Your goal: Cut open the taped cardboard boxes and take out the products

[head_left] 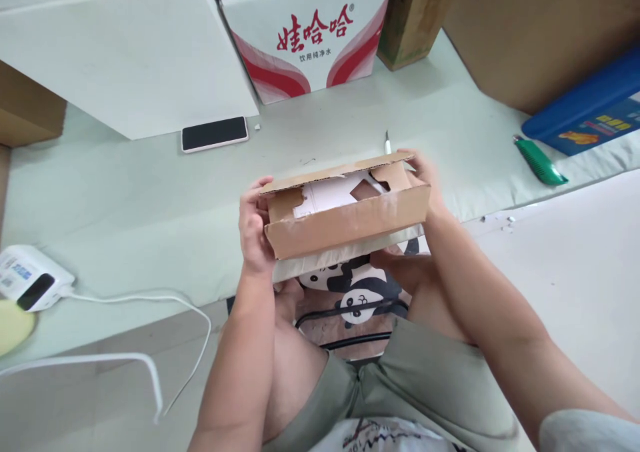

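Note:
A long brown cardboard box (350, 220) is held level between my hands at the front edge of the table. Its upper side gapes, and a white piece with a diamond-shaped hole (325, 195) shows inside. My left hand (256, 229) grips the box's left end, fingers behind and thumb in front. Round the right end is my right hand (425, 179), its fingers partly hidden by the cardboard. Just behind the box lies a small pointed knife (387, 143), its lower part hidden.
A phone (215, 134) lies before a large white box (125, 52). A red-and-white carton (310, 45) stands at the back. To the right are a green cutter-like tool (539, 161) and a blue container (590, 112). A white device (33, 279) with a cable (145, 299) sits left.

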### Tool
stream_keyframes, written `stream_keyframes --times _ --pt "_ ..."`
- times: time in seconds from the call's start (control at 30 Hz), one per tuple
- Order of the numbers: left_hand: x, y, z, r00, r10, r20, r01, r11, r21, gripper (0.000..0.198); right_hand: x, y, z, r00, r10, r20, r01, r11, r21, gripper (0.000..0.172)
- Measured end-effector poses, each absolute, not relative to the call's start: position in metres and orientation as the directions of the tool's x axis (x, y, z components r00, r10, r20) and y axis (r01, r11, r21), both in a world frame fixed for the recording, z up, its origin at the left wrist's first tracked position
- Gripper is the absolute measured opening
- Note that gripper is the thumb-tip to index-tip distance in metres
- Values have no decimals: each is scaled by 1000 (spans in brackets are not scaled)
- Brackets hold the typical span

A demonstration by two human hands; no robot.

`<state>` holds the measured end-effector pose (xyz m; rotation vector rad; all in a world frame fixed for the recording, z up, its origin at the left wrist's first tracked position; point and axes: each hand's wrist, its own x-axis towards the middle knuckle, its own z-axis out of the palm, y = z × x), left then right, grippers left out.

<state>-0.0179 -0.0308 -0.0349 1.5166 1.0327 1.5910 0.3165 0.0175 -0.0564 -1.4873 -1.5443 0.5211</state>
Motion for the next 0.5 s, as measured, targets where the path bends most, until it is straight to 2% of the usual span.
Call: stream_keyframes --times 0.1,0.17,0.23,0.37,0.43,0.5 --pt "-20 -30 -29 -12 872 489 103 -485 868 37 309 0 -38 236 865 443 297 370 -880 19" --pt "-24 -30 -25 60 860 506 128 -510 851 27 304 -16 -23 220 816 535 164 510 -845 19" --pt "-27 -31 -20 149 842 518 144 -537 831 25 299 -31 -10 95 810 579 160 562 -812 27" --pt "-26 -37 -10 237 811 536 197 -580 791 41 294 -47 3 -171 821 545 301 570 -764 60" --pt "-23 -39 -7 201 801 563 198 -596 778 44 290 -49 2 -227 786 575 324 618 -716 64" --pt "-21 -39 -7 146 784 603 180 -620 763 45 285 -49 -2 -187 755 629 282 654 -702 64"
